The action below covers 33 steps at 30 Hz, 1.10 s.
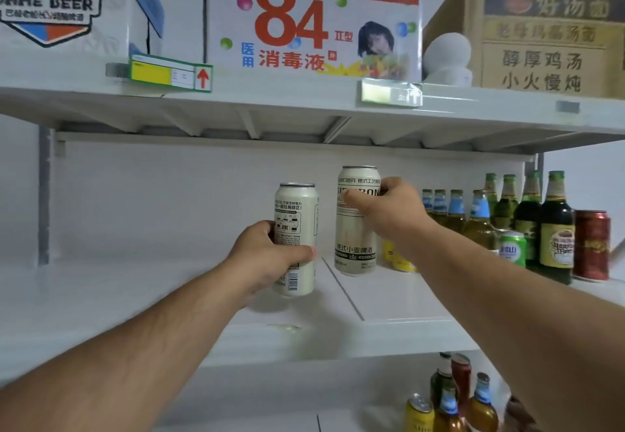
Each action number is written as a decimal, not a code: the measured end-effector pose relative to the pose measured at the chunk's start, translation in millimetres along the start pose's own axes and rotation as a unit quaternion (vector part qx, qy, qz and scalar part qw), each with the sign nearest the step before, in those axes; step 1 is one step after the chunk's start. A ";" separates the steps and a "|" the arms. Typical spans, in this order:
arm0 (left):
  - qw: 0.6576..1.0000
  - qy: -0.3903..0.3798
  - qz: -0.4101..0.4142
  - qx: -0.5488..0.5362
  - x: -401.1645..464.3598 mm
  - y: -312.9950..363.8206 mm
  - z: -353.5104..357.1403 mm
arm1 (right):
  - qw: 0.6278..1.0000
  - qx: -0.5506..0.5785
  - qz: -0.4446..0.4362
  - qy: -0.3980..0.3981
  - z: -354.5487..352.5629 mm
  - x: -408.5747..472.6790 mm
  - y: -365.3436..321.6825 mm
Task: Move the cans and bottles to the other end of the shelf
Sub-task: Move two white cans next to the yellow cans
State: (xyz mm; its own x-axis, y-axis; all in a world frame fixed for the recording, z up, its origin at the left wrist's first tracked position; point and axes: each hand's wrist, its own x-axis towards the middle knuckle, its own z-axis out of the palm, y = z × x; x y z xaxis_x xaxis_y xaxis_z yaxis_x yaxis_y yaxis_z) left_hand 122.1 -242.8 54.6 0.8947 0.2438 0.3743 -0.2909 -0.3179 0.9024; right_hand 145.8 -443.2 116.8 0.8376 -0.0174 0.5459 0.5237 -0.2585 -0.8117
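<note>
A: Where are the two pale cans?

B: Both near the middle of the white shelf. The left can is in the left hand, whose grip is wrapped round the can's lower half, thumb across the front. Its base looks slightly raised off the shelf, though I cannot tell for sure.

A: And the other?

B: The right can stands just at 3 o'clock from the first, a little further back, apart from it. The right hand has its grip closed round the upper part from the right side, fingers over the label. Its base seems to sit on the shelf.

A: What lies beyond them?

B: At 3 o'clock from the right can, partly behind the right forearm, a yellow can. Further that way, a cluster of green bottles, some with blue neck labels, a green can in front, a tall dark bottle and a red can at the far end.

A: And the left end?

B: Bare white shelf out toward 9 o'clock.

A: Above?

B: At 12 o'clock, an upper shelf carries a white box printed "84", a brown carton to its right and a beer box to its left.

A: Below?

B: At 5 o'clock, more bottles and a yellow can stand on the lower shelf.
</note>
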 end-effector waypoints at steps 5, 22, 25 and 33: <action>1.000 0.028 -0.007 -0.009 1.2 4.0 48.2 | 1.000 -0.012 0.001 -0.015 -37.3 22.1 29.6; 0.999 0.041 -0.002 0.018 87.8 -1.4 115.9 | 0.999 0.000 0.043 -0.008 -26.5 123.5 109.7; 0.999 0.035 0.000 0.021 106.4 -6.2 116.4 | 0.999 -0.012 0.052 0.006 -12.0 142.1 127.9; 0.999 0.034 -0.004 0.042 144.3 -16.6 122.4 | 0.997 -0.022 0.074 0.008 16.4 185.8 165.8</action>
State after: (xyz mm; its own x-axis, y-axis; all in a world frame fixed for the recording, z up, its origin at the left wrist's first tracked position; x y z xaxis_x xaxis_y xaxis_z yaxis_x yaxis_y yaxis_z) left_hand 297.6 -314.5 67.4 0.8709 0.3080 0.3829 -0.2514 -0.3902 0.8857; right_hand 390.8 -473.4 80.2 0.9021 -0.0743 0.4251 0.3874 -0.2949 -0.8735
